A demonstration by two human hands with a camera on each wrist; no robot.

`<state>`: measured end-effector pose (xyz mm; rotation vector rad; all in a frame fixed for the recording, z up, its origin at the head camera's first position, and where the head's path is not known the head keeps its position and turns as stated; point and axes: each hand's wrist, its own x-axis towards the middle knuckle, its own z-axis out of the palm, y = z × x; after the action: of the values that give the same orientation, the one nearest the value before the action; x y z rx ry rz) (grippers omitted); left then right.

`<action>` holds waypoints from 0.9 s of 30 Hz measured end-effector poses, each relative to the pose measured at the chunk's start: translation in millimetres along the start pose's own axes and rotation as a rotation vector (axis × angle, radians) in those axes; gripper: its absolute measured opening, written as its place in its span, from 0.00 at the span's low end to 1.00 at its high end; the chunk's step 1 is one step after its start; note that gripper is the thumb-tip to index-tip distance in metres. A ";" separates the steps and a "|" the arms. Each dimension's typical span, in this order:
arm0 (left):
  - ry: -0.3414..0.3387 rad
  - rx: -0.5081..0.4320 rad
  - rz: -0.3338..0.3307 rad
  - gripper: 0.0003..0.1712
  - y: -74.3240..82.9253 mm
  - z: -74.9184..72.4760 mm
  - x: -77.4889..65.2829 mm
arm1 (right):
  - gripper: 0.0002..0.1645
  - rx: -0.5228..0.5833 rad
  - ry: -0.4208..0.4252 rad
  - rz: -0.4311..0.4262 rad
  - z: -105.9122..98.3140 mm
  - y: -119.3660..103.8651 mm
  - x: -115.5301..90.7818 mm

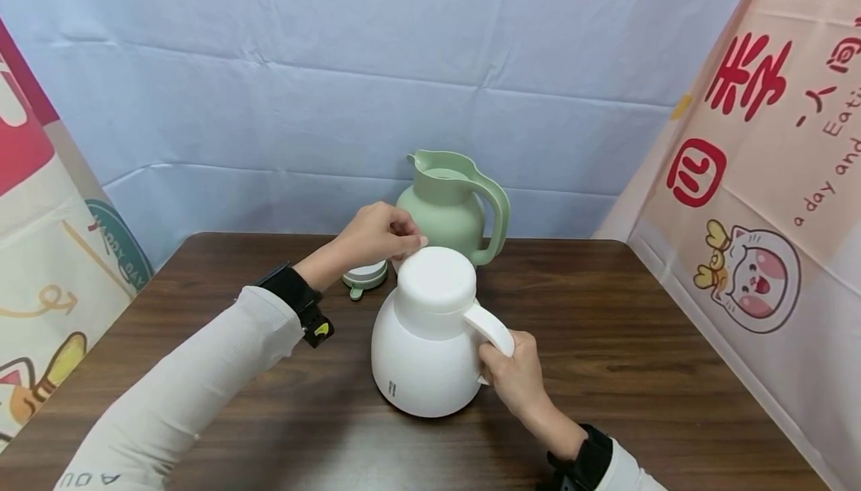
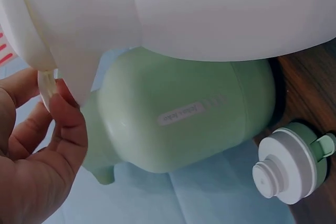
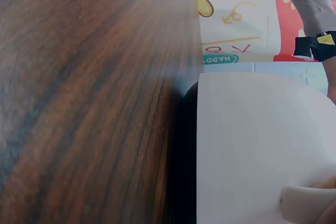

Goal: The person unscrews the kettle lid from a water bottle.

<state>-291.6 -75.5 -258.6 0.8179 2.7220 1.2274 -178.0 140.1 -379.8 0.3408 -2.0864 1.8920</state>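
Note:
A white thermos jug (image 1: 427,371) stands upright on the wooden table, its rounded white lid (image 1: 437,274) on top. My right hand (image 1: 521,379) grips the jug's handle (image 1: 494,330) from the right. At the far side of the lid, over the spout, my left hand (image 1: 385,231) pinches a small white tab (image 2: 46,90) between thumb and fingers. The left wrist view shows this tab hanging from the lid's edge beside the pointed spout (image 2: 79,80). In the right wrist view, the white jug's side (image 3: 247,135) fills much of the picture and the right hand is mostly hidden.
Behind the white jug stands a light green jug (image 1: 437,214) with its handle to the right. Its mouth shows no stopper like the loose green and white one (image 2: 289,166) lying on the table to the left. A pale blue cloth (image 1: 303,102) hangs behind the table (image 1: 605,326).

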 end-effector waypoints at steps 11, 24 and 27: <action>-0.030 -0.126 0.084 0.06 -9.3 -5.9 -13.6 | 0.16 -0.012 -0.002 0.007 -0.3 -0.9 0.2; -0.058 -0.167 0.087 0.12 -20.1 -16.3 -34.1 | 0.17 -0.010 -0.012 0.002 -0.8 -0.9 0.2; -0.054 -0.184 0.075 0.12 -19.9 -15.8 -38.5 | 0.18 -0.023 0.001 0.021 -0.5 -1.1 0.6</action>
<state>-271.4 -115.7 -268.4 0.9234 2.5105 1.4225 -178.1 140.6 -378.5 0.3142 -2.1174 1.8778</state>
